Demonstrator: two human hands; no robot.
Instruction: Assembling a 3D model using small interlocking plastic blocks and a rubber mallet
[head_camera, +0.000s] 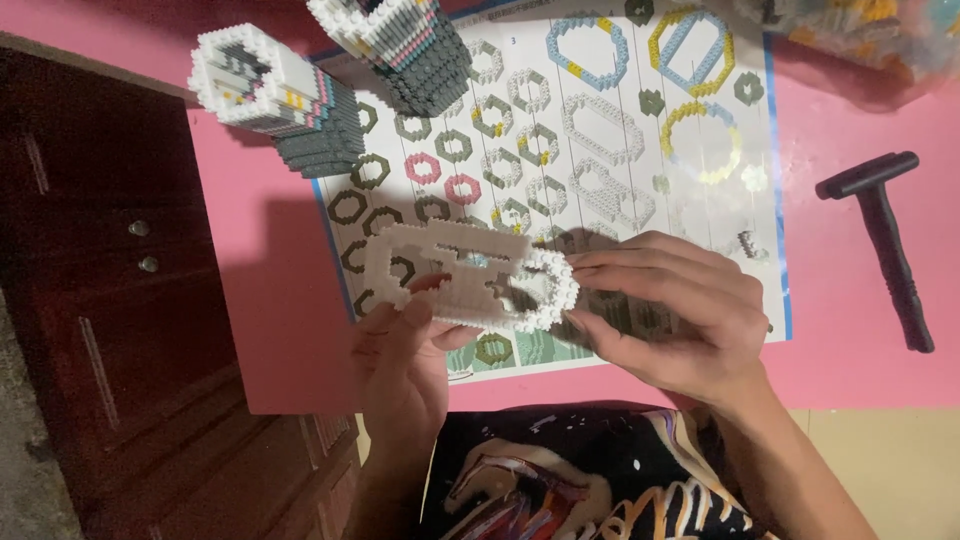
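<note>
left hand: the left hand (400, 365) grips the white brick layer (470, 275) from below, thumb up on its near face, fingers closed behind it.
right hand: the right hand (670, 315) pinches the rounded end of the same layer at its 3 o'clock side, fingertips (590, 272) pressed to the rim.
held piece: a flat, pale plate of small bricks with cut-out holes, held just above the sheet, tilted slightly toward the camera; a tiny blue bit shows near its middle.
step in hand: judging by the grip, a layer is being assembled or checked against the diagrams, not yet stacked on anything.
next move: it seems to call for steady support from below while small bricks are pressed on, or the plate may flex or split.
instruction sheet: the instruction sheet (600, 130) lies under the hands, printed with ring-shaped layer diagrams.
at 11 o'clock: two brick towers (290, 95), grey and white, stand at the sheet's far corner.
at 3 o'clock: a black t-shaped tool (885, 235) lies well apart on the pink bench (270, 290).
</note>
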